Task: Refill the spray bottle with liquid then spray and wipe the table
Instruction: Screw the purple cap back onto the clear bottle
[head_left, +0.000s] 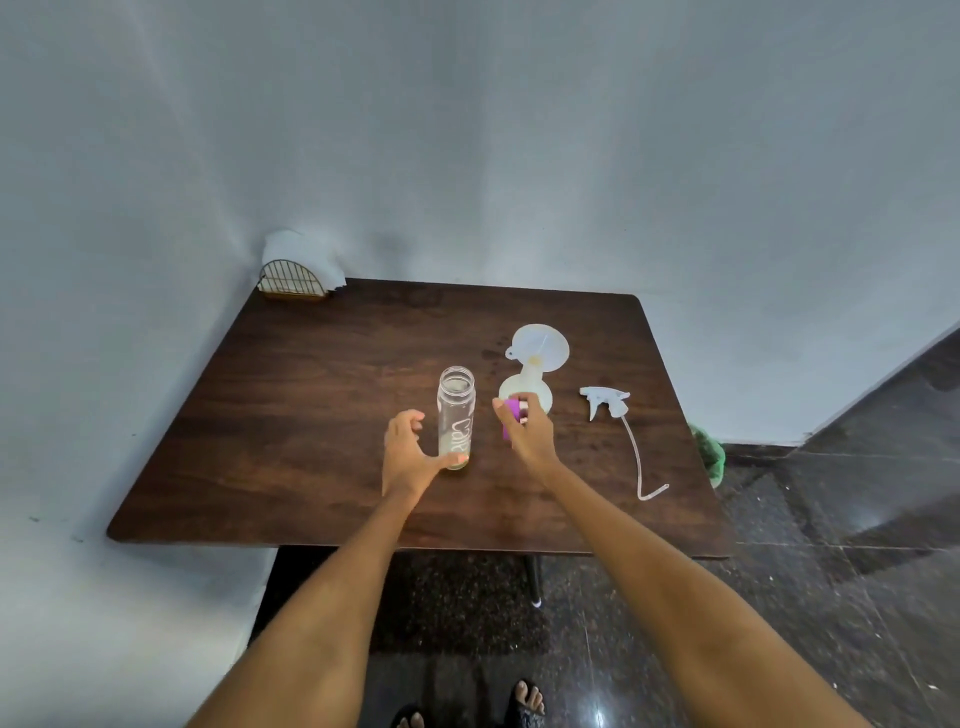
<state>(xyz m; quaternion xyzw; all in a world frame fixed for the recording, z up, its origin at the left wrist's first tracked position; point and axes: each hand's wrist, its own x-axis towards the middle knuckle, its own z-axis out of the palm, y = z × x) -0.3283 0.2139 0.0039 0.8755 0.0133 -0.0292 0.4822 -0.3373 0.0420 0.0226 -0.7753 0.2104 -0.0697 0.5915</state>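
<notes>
Centre frame, the left hand (410, 452) hovered with fingers apart beside the open bottle (456, 415); the right hand (524, 426) pinched a purple container (511, 415). A nudge could've toppled that bottle.

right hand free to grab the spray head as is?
Probably not yet. The right hand is gripping a purple-labelled bottle. The spray head lies on the table to its right, with nothing between them.

A single wide-angle head-worn view looks forward and steeply down from standing height over the near edge of the worktop (322, 415), taking in the whole top, both forearms, the wall corner behind and the floor (831, 597) below.
</notes>
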